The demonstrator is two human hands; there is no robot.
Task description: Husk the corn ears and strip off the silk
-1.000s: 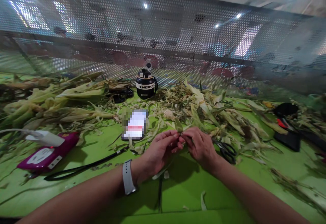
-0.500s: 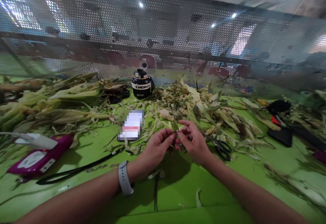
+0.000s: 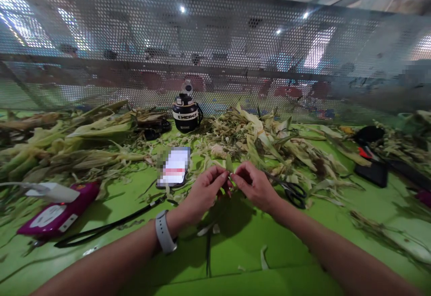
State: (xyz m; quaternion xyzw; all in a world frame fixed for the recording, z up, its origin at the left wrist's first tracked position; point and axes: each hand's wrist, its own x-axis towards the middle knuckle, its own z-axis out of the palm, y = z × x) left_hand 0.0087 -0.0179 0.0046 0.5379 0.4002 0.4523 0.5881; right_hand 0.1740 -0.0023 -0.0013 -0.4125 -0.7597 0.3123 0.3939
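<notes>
Just above the green table (image 3: 235,251), my left hand (image 3: 207,190) and my right hand (image 3: 256,187) meet at the fingertips, both in a pinch. Between them is something small and dark, too small to name. A leafy green tip shows just behind the fingers. My left wrist wears a pale watch strap. Black-handled scissors (image 3: 296,195) lie beside my right wrist, their blades partly among plant scraps. Beyond both hands spreads a heap of pale green and yellowish corn husks (image 3: 266,141), whole leaves mixed with shreds.
Left of my hands lies a lit phone (image 3: 175,166) with a black strap (image 3: 111,221). A purple power strip (image 3: 50,224) holds a white charger (image 3: 57,192). Behind stand a black jug (image 3: 186,121) and a perforated metal screen (image 3: 215,40). More husks (image 3: 84,130) fill the left.
My right hand's fingers have curled in from a more spread position, and its thumb and index still meet the left fingertips. The camera view has shifted slightly.
</notes>
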